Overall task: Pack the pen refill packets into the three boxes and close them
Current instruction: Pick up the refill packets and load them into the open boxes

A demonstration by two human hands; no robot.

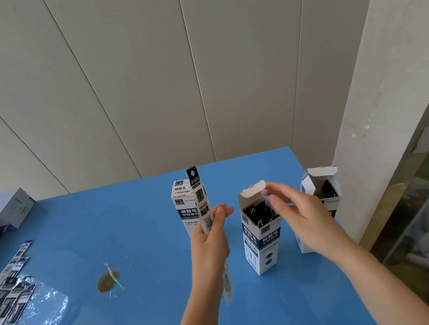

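The left hand (208, 246) pinches a long black-and-white refill packet (198, 193) upright, while the right hand (305, 215), grip loosely open, touches the raised flap (252, 190) of the middle white-and-navy cardboard box (262, 245).

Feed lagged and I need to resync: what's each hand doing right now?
Left hand: holding a pen refill packet, upright.
Right hand: open, fingertips at the raised flap of the middle box.

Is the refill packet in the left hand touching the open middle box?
Apart. The head view shows the refill packet, gripped by the left hand, standing left of the middle box, with blue table visible between them.
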